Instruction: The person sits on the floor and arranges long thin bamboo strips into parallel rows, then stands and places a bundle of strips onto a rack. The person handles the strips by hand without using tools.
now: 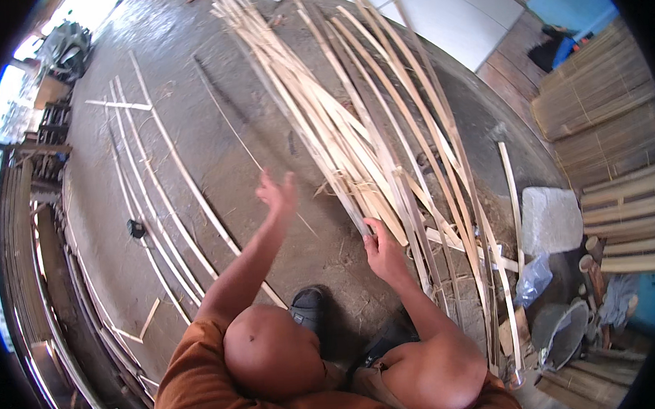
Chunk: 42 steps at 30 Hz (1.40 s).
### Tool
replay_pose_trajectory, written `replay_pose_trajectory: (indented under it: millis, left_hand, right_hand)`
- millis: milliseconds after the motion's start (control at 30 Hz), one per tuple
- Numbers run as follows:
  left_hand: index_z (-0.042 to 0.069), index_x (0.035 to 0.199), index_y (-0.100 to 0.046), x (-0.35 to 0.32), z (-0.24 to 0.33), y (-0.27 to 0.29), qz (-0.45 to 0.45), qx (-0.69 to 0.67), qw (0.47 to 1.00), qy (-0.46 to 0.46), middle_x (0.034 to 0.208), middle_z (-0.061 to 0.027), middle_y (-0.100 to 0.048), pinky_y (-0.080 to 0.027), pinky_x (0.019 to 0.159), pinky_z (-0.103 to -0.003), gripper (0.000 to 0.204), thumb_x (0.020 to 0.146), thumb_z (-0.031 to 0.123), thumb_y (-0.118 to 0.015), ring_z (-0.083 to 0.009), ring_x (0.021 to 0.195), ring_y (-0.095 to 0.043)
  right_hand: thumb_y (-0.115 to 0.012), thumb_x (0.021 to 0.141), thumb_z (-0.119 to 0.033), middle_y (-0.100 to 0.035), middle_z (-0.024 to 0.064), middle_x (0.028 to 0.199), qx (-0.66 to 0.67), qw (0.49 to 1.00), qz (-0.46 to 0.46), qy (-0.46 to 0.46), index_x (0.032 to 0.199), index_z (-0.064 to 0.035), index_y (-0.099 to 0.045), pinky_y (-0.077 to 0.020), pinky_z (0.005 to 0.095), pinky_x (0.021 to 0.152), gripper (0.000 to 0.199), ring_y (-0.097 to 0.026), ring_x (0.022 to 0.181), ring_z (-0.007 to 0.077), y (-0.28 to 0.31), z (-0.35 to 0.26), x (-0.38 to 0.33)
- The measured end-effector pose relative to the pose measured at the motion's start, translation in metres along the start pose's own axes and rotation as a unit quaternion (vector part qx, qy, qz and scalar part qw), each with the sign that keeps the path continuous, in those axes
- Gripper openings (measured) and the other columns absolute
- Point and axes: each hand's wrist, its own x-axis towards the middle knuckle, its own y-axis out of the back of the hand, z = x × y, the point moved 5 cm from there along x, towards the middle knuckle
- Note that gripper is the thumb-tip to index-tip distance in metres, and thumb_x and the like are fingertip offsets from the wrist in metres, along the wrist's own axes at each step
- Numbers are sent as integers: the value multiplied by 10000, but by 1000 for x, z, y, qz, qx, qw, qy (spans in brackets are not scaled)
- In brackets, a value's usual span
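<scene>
My right hand [383, 252] is closed around the near end of a long, flat bamboo strip [339, 187], which slants away to the far left along a bundle. My left hand [276, 194] is raised over the floor, with thumb and forefinger apart. A thin sliver [236, 134] passes behind or through this hand; whether it touches the fingers cannot be made out. Just right of the held strip lies the pile of pale split bamboo strips [314, 94]. Farther right, more long strips [403, 89] fan out.
Several thin poles [173, 157] lie on the concrete floor to the left, with a small black object [135, 228] by them. At right are a white block [551, 219], a clear plastic bag [534, 281], a bucket [562, 333] and stacked slatted panels [595, 87]. Shelving [18, 243] holds long pieces at far left.
</scene>
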Motion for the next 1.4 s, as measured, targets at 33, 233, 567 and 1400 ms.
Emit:
replay_pose_trajectory:
  millis: [33, 233, 567, 1400]
  left_hand:
    - [130, 1524, -346, -31, 7, -10, -39, 1, 999, -10, 1427, -273, -324, -348, 1104, -517, 758, 909, 345, -733, -406, 1298, -388]
    - [77, 1483, -357, -123, -20, 4, -94, 39, 990, 94, 1418, -300, -387, -371, 1099, -508, 774, 895, 403, -738, -425, 1340, -412]
    - [-25, 1315, -408, -95, -46, -8, -214, -198, 953, 75, 1144, -226, -646, -573, 816, -451, 451, 982, 233, -566, -339, 942, -689]
    - [74, 1176, -498, -99, -86, -22, -346, -464, 765, 282, 1149, -104, -646, -573, 938, -464, 188, 1096, 239, -452, -249, 1028, -659]
  right_hand:
    - [-602, 995, -169, -699, 164, 841, -15, 1000, -18, 10, 1311, -137, -572, -525, 439, 705, 319, -699, 775, 345, -2, 13, 0]
    - [-606, 985, -190, -717, 199, 930, -32, 994, -86, -66, 1368, -128, -539, -523, 474, 750, 394, -699, 873, 392, -26, 30, -9]
    - [-709, 923, -187, -634, 179, 1128, -114, 993, -5, 42, 1262, -72, -575, -546, 456, 760, 383, -673, 918, 340, 28, 71, -38]
    - [-560, 1038, -302, -708, 220, 835, -219, 970, 103, -5, 1198, -69, -578, -531, 503, 665, 283, -700, 779, 431, 128, 33, -72]
